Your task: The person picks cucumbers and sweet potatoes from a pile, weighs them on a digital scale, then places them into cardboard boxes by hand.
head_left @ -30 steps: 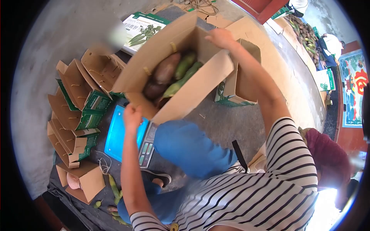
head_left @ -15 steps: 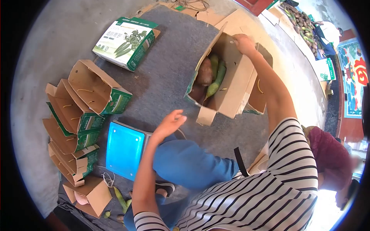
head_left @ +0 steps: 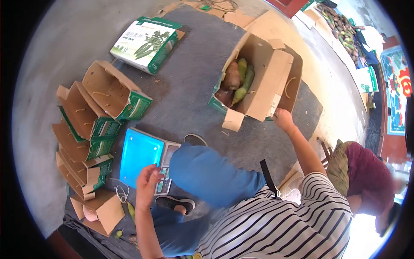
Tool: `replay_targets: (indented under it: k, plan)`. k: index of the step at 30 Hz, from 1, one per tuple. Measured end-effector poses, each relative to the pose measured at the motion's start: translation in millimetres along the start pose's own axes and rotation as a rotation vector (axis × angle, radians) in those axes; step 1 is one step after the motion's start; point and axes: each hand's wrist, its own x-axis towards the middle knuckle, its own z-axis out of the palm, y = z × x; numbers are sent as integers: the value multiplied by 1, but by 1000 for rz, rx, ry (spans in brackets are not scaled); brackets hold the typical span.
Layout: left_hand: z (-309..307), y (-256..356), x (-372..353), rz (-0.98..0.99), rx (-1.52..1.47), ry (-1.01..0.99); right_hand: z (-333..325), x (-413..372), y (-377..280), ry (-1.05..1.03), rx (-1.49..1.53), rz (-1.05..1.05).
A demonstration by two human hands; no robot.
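Note:
My left hand (head_left: 148,184) is over the near edge of the blue-topped scale (head_left: 141,156), fingers loosely curled and apart, holding nothing. My right hand (head_left: 282,119) grips the near right edge of an open cardboard box (head_left: 269,86), its fingertips partly hidden at the edge. Inside that box's left part lie a brown root vegetable (head_left: 232,76) and green ones (head_left: 245,88). A second open carton (head_left: 294,82) stands against its right side.
Several open cartons (head_left: 105,93) stand in a row on the left. A closed white and green box (head_left: 144,43) lies at the back. A small carton (head_left: 108,212) sits at lower left. Another person (head_left: 371,177) is at the right; vegetables (head_left: 338,30) are heaped at the far right.
My right hand has moved from the far edge of the box to its near right edge. My left hand has moved down and left to the scale. The box's flap now leans differently.

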Motion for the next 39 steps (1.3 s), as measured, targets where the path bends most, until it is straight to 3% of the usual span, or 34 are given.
replay_targets:
  k: [1, 3, 8, 9, 13, 14, 17, 19, 21, 24, 27, 32, 33, 36, 39]
  plan:
    - [-2, 3, -12, 29, -3, -6, 3, 4, -1, -18, -65, 52]
    - [-5, 3, -39, 79, -18, -13, -8, 0, 12, 227, -12, -34]
    - [-34, -42, -62, 113, -47, 145, -85, -30, 51, 217, -41, 2]
    - [-35, -36, -63, 78, -37, 164, -97, -35, 64, 190, -14, 108]
    - [-39, -31, -69, 197, -35, 174, -139, -42, 112, 550, 188, 89]
    - [-41, -31, -70, 224, -55, 171, -158, -39, 113, 624, 91, 127]
    - [-44, -26, -77, 243, -70, 193, -233, -49, 60, 791, -18, 170]
    - [-47, -23, -83, 229, -97, 244, -270, -84, -35, 965, 88, -139]
    - [-55, -30, -82, 281, -111, 290, -287, -108, -98, 921, 583, -92]
    - [-73, -31, -84, 345, -163, 461, -300, -116, -159, 686, 905, -332]
    - [-92, -29, -94, 413, -246, 679, -297, -108, -241, 512, 973, -573]
    - [-114, -30, -101, 502, -367, 952, -271, -85, -381, -66, 810, -629]
    - [-116, -30, -103, 512, -394, 972, -257, -77, -407, -203, 738, -621]
    - [-124, -26, -108, 551, -451, 1029, -190, -86, -478, -250, 710, -651]
    - [-135, -28, -111, 470, -397, 900, -134, -99, -538, -411, 664, -819]
